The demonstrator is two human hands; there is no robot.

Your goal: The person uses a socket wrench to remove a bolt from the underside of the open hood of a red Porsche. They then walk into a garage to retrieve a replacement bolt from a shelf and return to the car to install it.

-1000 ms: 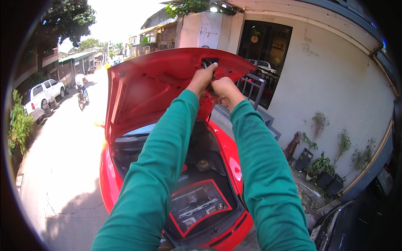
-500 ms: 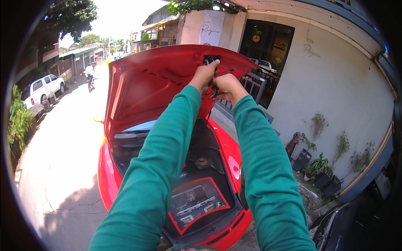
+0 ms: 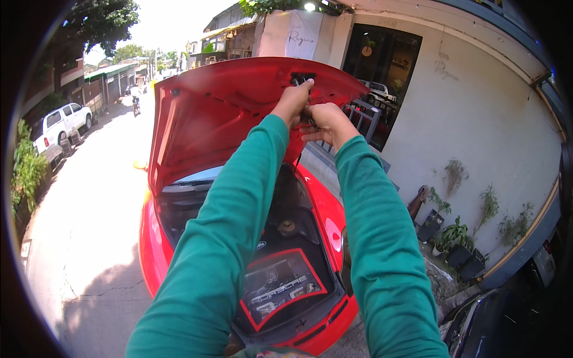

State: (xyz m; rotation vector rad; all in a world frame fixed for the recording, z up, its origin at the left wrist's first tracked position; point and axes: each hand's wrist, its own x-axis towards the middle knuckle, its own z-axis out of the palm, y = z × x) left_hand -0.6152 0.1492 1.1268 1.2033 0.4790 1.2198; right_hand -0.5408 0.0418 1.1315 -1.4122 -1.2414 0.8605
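Observation:
Both my arms, in green sleeves, reach up to the underside of the red car hood (image 3: 221, 113), which stands raised. My left hand (image 3: 292, 104) is closed round a dark tool, its thumb pointing up beside the black hood latch (image 3: 301, 79). Just right of it and touching it, my right hand (image 3: 328, 122) pinches a dark part of the tool (image 3: 311, 120); its lower fingers are loosened and stretched out. Most of the tool is hidden by my hands. Below, the open front trunk (image 3: 286, 227) has a black lining and a red-framed clear panel (image 3: 283, 286).
A thin prop rod (image 3: 297, 161) stands at the hood's right side. To the right are a metal railing (image 3: 361, 119), a pale wall (image 3: 477, 131) and potted plants (image 3: 456, 238). A dark vehicle (image 3: 483, 325) is at lower right. A white pickup (image 3: 65, 125) and a rider (image 3: 136, 104) are along the street.
My right hand's lower fingers have loosened and spread from a closed grip, and the hand has risen slightly. My left hand stays at the latch. The rider on the street has moved.

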